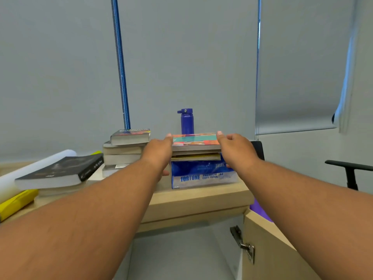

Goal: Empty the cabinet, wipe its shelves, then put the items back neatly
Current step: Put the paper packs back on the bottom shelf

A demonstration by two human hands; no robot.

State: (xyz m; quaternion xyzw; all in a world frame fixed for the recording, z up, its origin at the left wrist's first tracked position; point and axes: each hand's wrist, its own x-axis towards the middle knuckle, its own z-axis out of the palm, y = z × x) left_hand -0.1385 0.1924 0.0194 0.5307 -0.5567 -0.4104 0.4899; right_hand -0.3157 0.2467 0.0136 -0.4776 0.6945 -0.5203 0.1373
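Observation:
A blue ream of copy paper (pixel 201 176) stands on the cabinet top (pixel 193 196), with a few thin books (pixel 194 147) stacked on it; the uppermost has a colourful cover. My left hand (pixel 159 151) grips the left side of this pile, thumb low against the ream. My right hand (pixel 234 149) grips the right side, fingertips at the top book's corner. Below, the cabinet's grey inside (pixel 177 251) shows through the open door (pixel 268 249).
A stack of several books (pixel 126 150) sits left of the pile. Further left lie a black book (pixel 60 172), a white roll (pixel 30 170) and a yellow item (pixel 16 203). A blue bottle (pixel 187 121) stands behind. A chair armrest (pixel 351 168) is at right.

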